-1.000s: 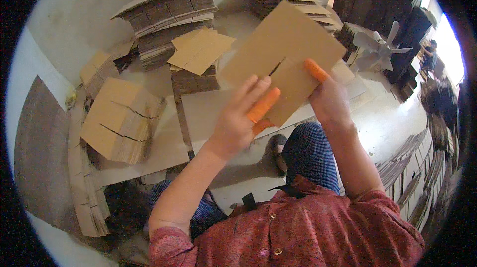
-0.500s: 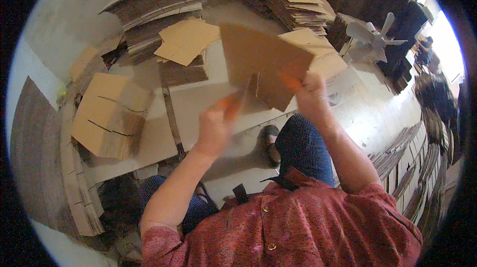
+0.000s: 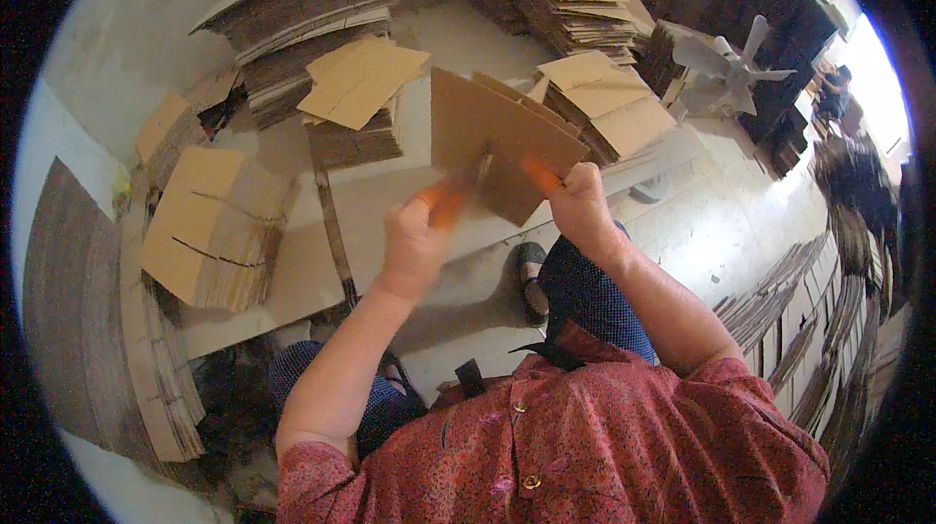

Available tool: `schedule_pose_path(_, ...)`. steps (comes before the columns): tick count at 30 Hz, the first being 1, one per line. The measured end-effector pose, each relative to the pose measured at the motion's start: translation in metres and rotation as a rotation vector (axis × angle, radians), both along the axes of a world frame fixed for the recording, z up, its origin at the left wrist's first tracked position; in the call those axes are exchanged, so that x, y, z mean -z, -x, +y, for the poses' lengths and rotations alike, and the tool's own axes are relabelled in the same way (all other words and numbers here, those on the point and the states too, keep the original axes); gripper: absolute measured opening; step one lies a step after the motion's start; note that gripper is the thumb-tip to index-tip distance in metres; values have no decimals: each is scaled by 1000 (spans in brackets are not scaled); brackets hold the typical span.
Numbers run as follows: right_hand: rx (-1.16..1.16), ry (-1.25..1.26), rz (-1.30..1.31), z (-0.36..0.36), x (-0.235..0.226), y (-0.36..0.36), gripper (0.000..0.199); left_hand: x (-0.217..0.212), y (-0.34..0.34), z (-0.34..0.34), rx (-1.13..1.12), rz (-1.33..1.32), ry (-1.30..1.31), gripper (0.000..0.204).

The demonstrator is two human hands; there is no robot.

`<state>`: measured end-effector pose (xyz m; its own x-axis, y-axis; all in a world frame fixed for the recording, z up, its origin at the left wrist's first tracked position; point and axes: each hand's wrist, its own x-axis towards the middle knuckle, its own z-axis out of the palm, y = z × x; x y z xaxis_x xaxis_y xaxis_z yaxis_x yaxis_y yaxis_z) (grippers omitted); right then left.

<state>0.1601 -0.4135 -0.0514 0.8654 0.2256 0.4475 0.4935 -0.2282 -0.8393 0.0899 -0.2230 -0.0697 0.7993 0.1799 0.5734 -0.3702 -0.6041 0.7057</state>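
Observation:
A brown cardboard sheet (image 3: 492,139) is held up in front of me, tilted, above the pale work table. My right hand (image 3: 583,202) is closed on its lower right edge, with orange coverings on the fingers. My left hand (image 3: 414,241) is closed too, its orange fingertips blurred by motion. It grips a thin cardboard piece (image 3: 484,169) seen nearly edge-on against the face of the sheet; how the two meet is unclear. Another cardboard edge shows behind the top of the held sheet.
On the pale table (image 3: 292,305) stand a stack of slotted cardboard (image 3: 205,212), a small stack (image 3: 366,85) and a stack of blank sheets (image 3: 624,115). Taller piles (image 3: 312,17) rise at the back. A white fan (image 3: 731,66) stands right; more cardboard (image 3: 780,300) lines the floor.
My right hand and the cardboard sheet have moved left and slightly down, closer to my left hand. My left hand has barely shifted. The stack behind the sheet now shows more.

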Motion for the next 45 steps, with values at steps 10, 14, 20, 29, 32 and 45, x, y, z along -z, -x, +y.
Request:
schedule_pose_path(10,-4,260,-15,-7,23,12,14,-9,3,-11,109,89,-72,23)
schedule_pose_path(14,17,278,-151,-24,0,24,29,4,1,-8,268,71,241,50)
schedule_pose_path(20,171,-227,139,-26,-55,-9,29,-12,-11,-28,656,281,840,86)
schedule_pose_path(29,-219,0,590,-34,-47,2,25,6,-7,-89,853,154,528,79)
schedule_pose_path(32,-187,-138,349,-56,-49,6,28,15,-8,-86,646,33,222,65)
schedule_pose_path(45,515,1144,-7,-90,27,-133,46,17,-44,31,-213,-115,-365,60)
